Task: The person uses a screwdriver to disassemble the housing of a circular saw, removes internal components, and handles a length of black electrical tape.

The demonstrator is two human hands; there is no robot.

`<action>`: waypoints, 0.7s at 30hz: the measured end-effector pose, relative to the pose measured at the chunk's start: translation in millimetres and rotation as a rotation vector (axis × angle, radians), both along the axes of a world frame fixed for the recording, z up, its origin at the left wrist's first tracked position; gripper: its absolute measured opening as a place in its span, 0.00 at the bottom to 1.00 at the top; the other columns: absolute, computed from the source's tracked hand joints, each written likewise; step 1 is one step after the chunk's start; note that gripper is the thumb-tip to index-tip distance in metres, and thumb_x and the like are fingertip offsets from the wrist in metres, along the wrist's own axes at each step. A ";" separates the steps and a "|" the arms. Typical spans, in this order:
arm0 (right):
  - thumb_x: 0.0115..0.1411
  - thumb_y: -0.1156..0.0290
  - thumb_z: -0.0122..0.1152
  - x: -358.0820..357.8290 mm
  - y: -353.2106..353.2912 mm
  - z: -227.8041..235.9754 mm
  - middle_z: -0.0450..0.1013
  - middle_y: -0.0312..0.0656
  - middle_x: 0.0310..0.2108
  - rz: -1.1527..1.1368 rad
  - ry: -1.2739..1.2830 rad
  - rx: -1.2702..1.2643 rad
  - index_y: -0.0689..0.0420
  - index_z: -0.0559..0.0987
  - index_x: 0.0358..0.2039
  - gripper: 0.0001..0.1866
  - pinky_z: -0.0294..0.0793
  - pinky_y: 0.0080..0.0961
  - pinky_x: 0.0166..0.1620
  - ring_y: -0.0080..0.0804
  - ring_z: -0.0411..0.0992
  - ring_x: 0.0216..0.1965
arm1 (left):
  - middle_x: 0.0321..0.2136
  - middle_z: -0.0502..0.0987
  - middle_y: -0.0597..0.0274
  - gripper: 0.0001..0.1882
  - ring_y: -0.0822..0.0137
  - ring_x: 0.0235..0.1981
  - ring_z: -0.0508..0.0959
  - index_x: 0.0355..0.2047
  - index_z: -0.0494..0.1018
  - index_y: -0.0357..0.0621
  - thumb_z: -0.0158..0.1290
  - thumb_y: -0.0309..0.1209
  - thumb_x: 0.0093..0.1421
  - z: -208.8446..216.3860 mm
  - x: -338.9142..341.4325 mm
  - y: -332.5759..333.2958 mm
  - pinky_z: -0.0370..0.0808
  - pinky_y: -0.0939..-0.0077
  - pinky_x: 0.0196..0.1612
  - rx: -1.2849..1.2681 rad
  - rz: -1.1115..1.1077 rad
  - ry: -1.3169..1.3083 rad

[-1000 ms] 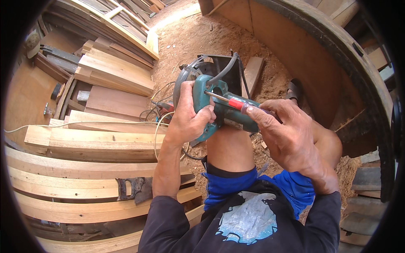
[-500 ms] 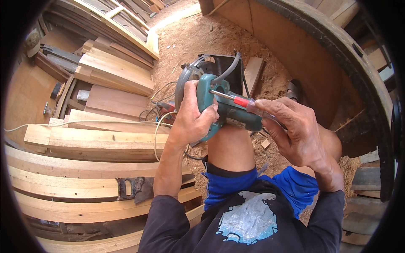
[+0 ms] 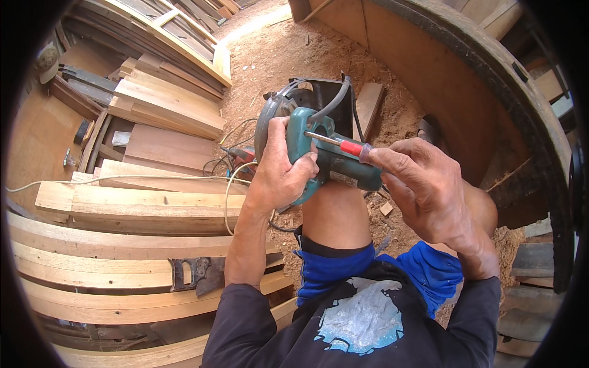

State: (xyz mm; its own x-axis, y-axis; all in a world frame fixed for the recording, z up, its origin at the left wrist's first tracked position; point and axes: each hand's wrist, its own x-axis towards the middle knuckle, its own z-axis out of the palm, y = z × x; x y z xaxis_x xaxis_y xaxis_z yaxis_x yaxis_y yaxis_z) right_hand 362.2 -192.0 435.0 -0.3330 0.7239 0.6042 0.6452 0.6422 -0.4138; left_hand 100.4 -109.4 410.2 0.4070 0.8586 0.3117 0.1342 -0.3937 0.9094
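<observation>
A teal circular saw [image 3: 359, 170] with a grey blade guard and a dark base plate rests on my bent knee. My left hand [image 3: 280, 168] is closed round its handle, thumb on the near side. In my right hand [image 3: 426, 184] is a screwdriver [image 3: 351, 147] with a red and clear handle, its grip end hidden by my fingers. The metal shaft points left, and its tip meets the handle's casing close to my left hand. A grey cord sleeve [image 3: 334, 101] curves up from the saw's handle.
Light planks [image 3: 141, 205] lie in rows at left, with a handsaw [image 3: 199, 276] on them. Sawdust covers the floor [image 3: 264, 61]. A red tool [image 3: 240, 158] with cables sits beyond my left hand. A curved wooden panel [image 3: 442, 67] stands at right; a wood block [image 3: 368, 107] lies behind the saw.
The fingers of my right hand have turned and curled further round the screwdriver's handle. The saw, my left hand and the screwdriver's tip stay in place.
</observation>
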 end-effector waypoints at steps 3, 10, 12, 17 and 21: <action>0.54 0.80 0.68 -2.1 4.3 -5.3 0.75 0.46 0.33 0.005 0.010 0.154 0.54 0.81 0.51 0.22 0.76 0.38 0.31 0.44 0.77 0.32 | 0.36 0.71 0.58 0.20 0.73 0.30 0.77 0.53 0.57 0.37 0.49 0.19 0.61 -0.1 0.1 0.2 0.79 0.75 0.34 0.002 -0.003 0.007; 0.47 0.80 0.70 -7.2 -2.8 2.5 0.77 0.46 0.38 -0.073 -0.222 0.289 0.55 0.82 0.51 0.26 0.77 0.34 0.32 0.40 0.76 0.31 | 0.35 0.72 0.58 0.21 0.72 0.29 0.77 0.54 0.57 0.36 0.49 0.18 0.61 1.1 1.6 1.7 0.79 0.75 0.33 0.026 0.027 0.070; 0.46 0.80 0.70 -7.9 -5.3 6.9 0.77 0.45 0.39 -0.090 -0.277 0.314 0.56 0.82 0.50 0.26 0.76 0.34 0.31 0.39 0.76 0.29 | 0.35 0.72 0.58 0.22 0.72 0.29 0.78 0.54 0.57 0.36 0.48 0.18 0.61 0.3 0.0 1.8 0.79 0.75 0.33 0.040 0.037 0.097; 0.53 0.81 0.67 -1.2 -5.0 18.0 0.79 0.47 0.37 -0.032 -0.224 0.113 0.60 0.81 0.48 0.20 0.79 0.36 0.35 0.41 0.78 0.33 | 0.34 0.72 0.58 0.22 0.72 0.29 0.78 0.54 0.56 0.36 0.48 0.17 0.61 1.1 3.7 3.8 0.79 0.75 0.32 0.101 0.046 0.142; 0.67 0.79 0.58 4.0 5.5 30.2 0.82 0.47 0.41 0.145 0.313 -0.517 0.67 0.78 0.49 0.11 0.77 0.28 0.50 0.29 0.79 0.43 | 0.34 0.72 0.58 0.22 0.72 0.28 0.78 0.54 0.56 0.36 0.48 0.17 0.61 1.6 2.4 2.3 0.79 0.75 0.32 0.098 0.016 0.149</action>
